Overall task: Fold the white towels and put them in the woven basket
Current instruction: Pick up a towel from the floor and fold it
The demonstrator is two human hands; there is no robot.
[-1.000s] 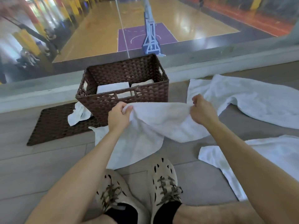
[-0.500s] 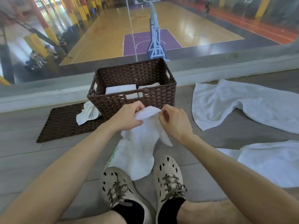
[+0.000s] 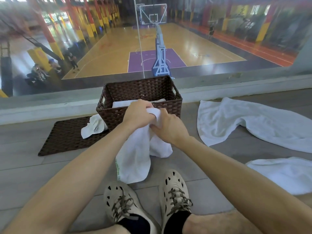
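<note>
The one wide-angle camera is sitting on the person's head, facing forward and down, framing left hand (image 3: pixel 137 114), right hand (image 3: pixel 169 128) and white towel (image 3: pixel 135 157) close at centre, woven basket (image 3: pixel 170 108) just beyond

Woven basket (image 3: pixel 168 105): one. White towels outside it: four.
- Held towel (image 3: pixel 135 157), in front of it.
- Long towel (image 3: pixel 253 122), to its right.
- Flat towel (image 3: pixel 287 173), to its front right.
- Crumpled towel (image 3: pixel 94 125), at its left side.

Folded towels (image 3: pixel 121 103) inside it: number not determinable. Woven mat (image 3: pixel 67 137), to its left: one.
</note>
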